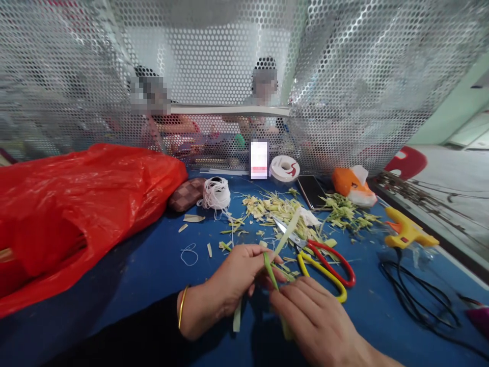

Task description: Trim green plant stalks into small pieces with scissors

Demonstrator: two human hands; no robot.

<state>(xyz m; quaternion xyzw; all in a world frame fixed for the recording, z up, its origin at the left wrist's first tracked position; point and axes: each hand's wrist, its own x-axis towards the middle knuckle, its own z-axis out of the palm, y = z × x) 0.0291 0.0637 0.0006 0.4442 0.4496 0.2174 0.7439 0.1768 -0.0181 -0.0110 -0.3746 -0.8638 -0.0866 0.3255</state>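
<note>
Flat green leaf strips (270,270) cross between my two hands, some pale and some brighter green. My left hand (242,272), with a gold bangle at the wrist, pinches them where they cross. One pale strip points up and away, and another hangs below the palm. My right hand (313,316) is closed on the lower end of the bright green strip; its fingertips are partly hidden. Just beyond the hands lie scissors (324,260) with one red and one yellow handle. Behind them spreads a pile of leaf scraps (275,210).
A red plastic bag (95,214) covers the left side. White cord (216,193), a ribbon spool (284,168), a phone (312,191) and an orange tissue pack (353,186) stand along the back. A yellow glue gun (408,232) with black cable lies right. Two people sit beyond the perforated screen.
</note>
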